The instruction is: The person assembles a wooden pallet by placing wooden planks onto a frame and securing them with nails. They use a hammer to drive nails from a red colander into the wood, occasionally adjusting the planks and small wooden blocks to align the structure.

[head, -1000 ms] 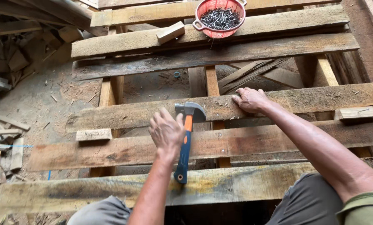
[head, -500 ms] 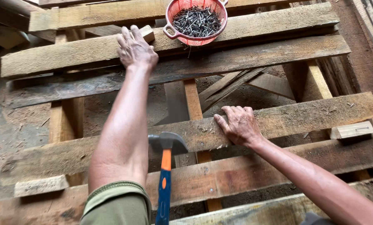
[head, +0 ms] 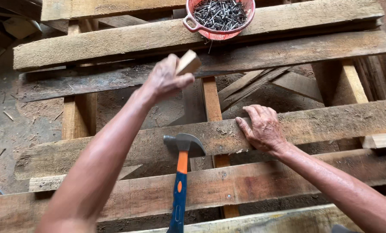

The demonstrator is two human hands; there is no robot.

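Observation:
My left hand (head: 165, 80) is raised above the planks and grips a small wooden block (head: 188, 63). My right hand (head: 263, 128) lies flat on a rough wooden plank (head: 331, 125), fingers spread, holding nothing. A claw hammer (head: 182, 181) with an orange and blue handle rests on the planks between my arms, its steel head lying on that same plank just left of my right hand. A red bowl (head: 193, 23) full of nails sits on a far plank, beyond my left hand.
Rough planks lie across wooden joists with open gaps down to a dirt floor (head: 12, 125) strewn with wood scraps. A small wood block (head: 380, 140) sits at the right edge; another offcut (head: 46, 183) lies at the left.
My left hand reached from near the hammer to the far plank, picked up the small wooden block and has drawn back with it. My right hand has stayed on the plank.

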